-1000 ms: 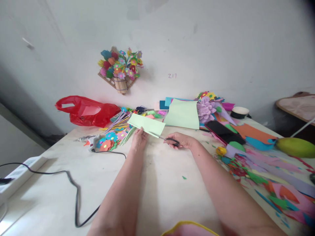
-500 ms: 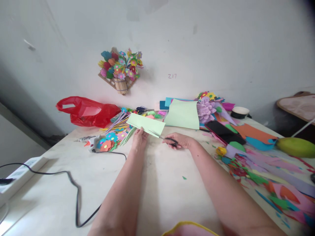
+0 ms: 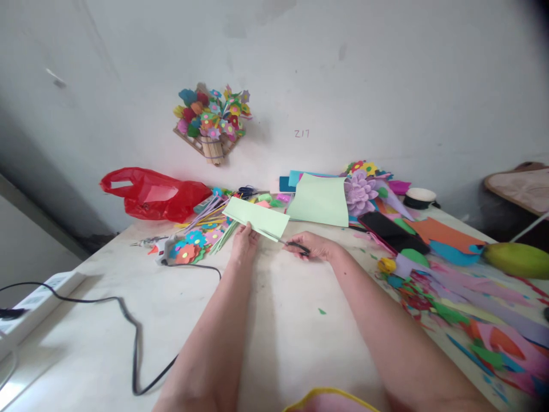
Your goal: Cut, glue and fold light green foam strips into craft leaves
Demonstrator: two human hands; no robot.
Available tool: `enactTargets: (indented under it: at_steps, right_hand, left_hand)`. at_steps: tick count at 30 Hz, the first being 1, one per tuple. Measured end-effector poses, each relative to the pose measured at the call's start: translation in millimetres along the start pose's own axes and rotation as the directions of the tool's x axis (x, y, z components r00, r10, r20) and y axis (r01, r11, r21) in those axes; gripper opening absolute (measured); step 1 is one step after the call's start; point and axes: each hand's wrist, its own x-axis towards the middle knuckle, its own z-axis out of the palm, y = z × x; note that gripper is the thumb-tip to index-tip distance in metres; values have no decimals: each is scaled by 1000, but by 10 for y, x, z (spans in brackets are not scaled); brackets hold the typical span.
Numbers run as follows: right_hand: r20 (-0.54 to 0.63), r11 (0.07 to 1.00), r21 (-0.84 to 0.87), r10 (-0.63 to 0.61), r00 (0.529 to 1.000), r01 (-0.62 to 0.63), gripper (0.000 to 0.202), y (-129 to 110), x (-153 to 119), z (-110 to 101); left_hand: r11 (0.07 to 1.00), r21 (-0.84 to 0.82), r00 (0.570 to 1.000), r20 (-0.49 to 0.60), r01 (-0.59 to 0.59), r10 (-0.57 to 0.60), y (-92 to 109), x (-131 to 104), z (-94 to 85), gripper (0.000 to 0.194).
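My left hand (image 3: 246,243) pinches the lower edge of a pale green sheet (image 3: 257,216), a long strip-like rectangle held above the table. Black-handled scissors (image 3: 299,249) are in my right hand (image 3: 312,246), their blades pointing left along the sheet's lower edge. Just left of my left hand lie thin green strips (image 3: 223,239). A larger pale green sheet (image 3: 321,200) rests behind my right hand.
On the left are a red plastic bag (image 3: 158,194), paper flowers (image 3: 189,249), a glue gun (image 3: 164,250) and its black cable (image 3: 136,343). At right lie a phone (image 3: 392,232), orange paper (image 3: 446,233) and colourful scraps (image 3: 493,343). A flower basket (image 3: 212,150) hangs on the wall.
The scissor blades look closer together along the sheet's lower edge. Both hands have otherwise stayed almost in place, and the view has shifted slightly.
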Motion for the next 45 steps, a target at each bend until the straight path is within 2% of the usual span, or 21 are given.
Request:
enactTargets:
  at_steps: [7, 13, 28, 39, 45]
  right_hand:
    - [-47, 999, -40, -19, 999, 17, 30, -4, -25, 1]
    - [-40, 998, -60, -26, 999, 24, 37, -16, -62, -18]
    - [-5, 999, -32, -35, 999, 35, 32, 10, -53, -47]
    - [-8, 998, -62, -7, 1000, 6, 32, -144, -133, 25]
    - [-27, 999, -36, -14, 1000, 13, 30, -134, -122, 42]
  left_hand:
    - [1000, 11, 1000, -6, 9, -9, 0, 7, -7, 7]
    - [1000, 12, 1000, 1, 29, -29, 7, -8, 1, 6]
    - [999, 11, 999, 8, 33, -33, 5, -22, 21, 7]
    - [998, 41, 998, 50, 42, -44, -28, -32, 35, 6]
    - [998, 43, 997, 54, 46, -49, -27, -38, 33, 6]
